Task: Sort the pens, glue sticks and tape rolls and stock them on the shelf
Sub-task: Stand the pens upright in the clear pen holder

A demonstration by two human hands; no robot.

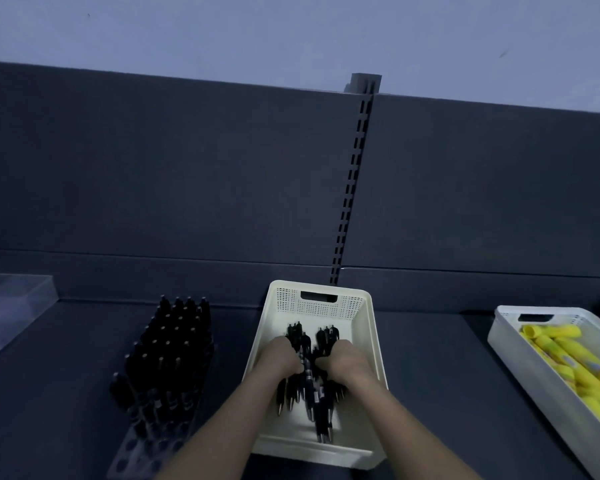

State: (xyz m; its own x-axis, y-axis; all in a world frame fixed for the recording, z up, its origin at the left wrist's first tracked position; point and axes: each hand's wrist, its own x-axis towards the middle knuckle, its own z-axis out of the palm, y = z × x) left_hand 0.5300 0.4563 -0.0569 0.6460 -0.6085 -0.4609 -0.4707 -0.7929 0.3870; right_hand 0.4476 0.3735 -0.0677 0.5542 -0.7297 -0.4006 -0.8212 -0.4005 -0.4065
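A cream plastic basket [361,327] stands on the dark shelf in the middle, holding a pile of black pens [321,407]. Both my hands are inside it. My left hand [280,358] grips a bunch of the pens on the left side of the pile. Curled round another bunch on the right is my right hand [347,362]. To the left, a clear pen rack [142,455] holds several black pens [174,348] standing upright in its holes; its near holes are vacant.
A white basket [506,341] of yellow glue sticks [568,362] sits at the right. A clear plastic box [11,306] stands at the far left. The shelf's dark back panel with a slotted upright [352,181] rises behind.
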